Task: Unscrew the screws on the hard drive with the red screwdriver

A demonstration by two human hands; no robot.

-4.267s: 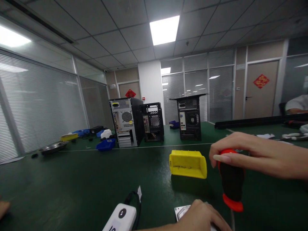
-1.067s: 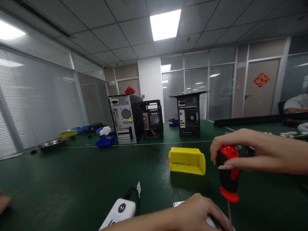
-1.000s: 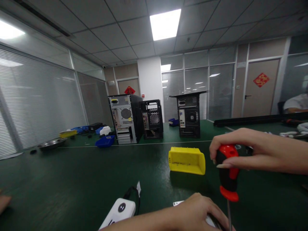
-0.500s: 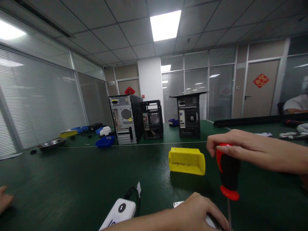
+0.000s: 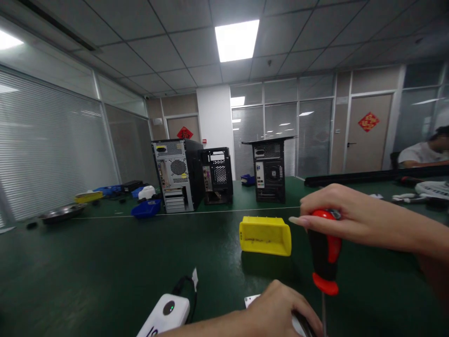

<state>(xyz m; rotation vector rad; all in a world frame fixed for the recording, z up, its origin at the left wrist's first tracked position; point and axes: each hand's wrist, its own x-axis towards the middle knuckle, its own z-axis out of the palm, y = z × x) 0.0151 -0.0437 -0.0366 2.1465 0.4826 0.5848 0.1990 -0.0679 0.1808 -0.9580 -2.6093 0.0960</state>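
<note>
My right hand (image 5: 338, 210) is wrapped round the top of a red and black screwdriver (image 5: 324, 260), which is held upright with its thin shaft pointing down. The tip lies below the lower edge of the view. Close beside the shaft, my left hand (image 5: 280, 311) is closed over a silvery metal part (image 5: 251, 300) at the bottom of the view. Only a holed corner and a shiny edge of that part show; the hand covers most of it. Beyond both hands, a yellow plastic bin (image 5: 265, 238) with small dark bits inside rests on the green table.
A white device (image 5: 167, 313) with a black cable is left of my left forearm. Computer cases (image 5: 178, 175) stand farther back, near a blue bin (image 5: 146, 208). A metal bowl (image 5: 62, 213) sits at left. A person (image 5: 423, 152) is at far right.
The view has turned slightly right. The screwdriver's handle has rotated in my right hand, and my thumb now reaches out past it. Another hand at the left edge is out of view.
</note>
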